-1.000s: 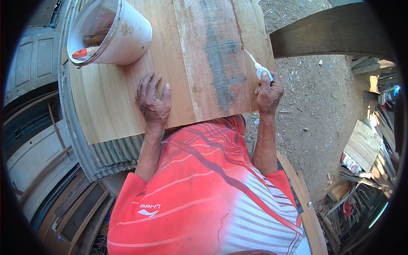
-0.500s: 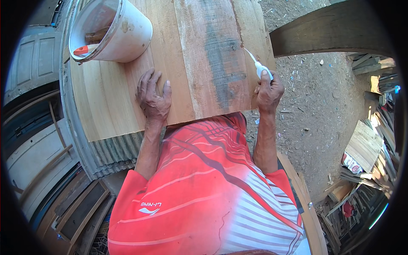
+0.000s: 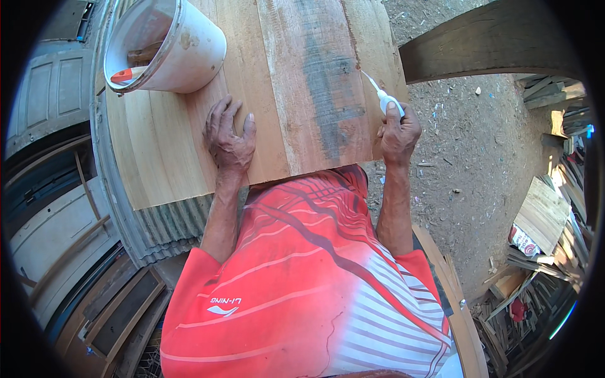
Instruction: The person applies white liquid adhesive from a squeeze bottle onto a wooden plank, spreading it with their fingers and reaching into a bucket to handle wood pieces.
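My right hand (image 3: 399,133) is closed around a small white glue bottle (image 3: 390,104) with a long thin nozzle. The nozzle's tip points up and left, at a dark seam near the right side of a wooden panel (image 3: 249,69) made of joined boards. Whether the tip touches the wood I cannot tell. My left hand (image 3: 230,140) lies flat on the panel near its front edge, fingers spread, holding nothing. A grey-green stain (image 3: 329,94) runs along one board between my hands.
A white bucket (image 3: 198,53) stands on the panel at the far left, with a red-and-white-handled tool (image 3: 126,75) inside. Corrugated sheet (image 3: 176,223) lies under the panel. A dark curved beam (image 3: 485,44) is at the far right. Wood scraps (image 3: 529,302) pile up at right; doors and frames (image 3: 50,94) stand at left.
Both hands stay almost in place. The nozzle tip has shifted very slightly up and left along the seam; the view has moved a little.
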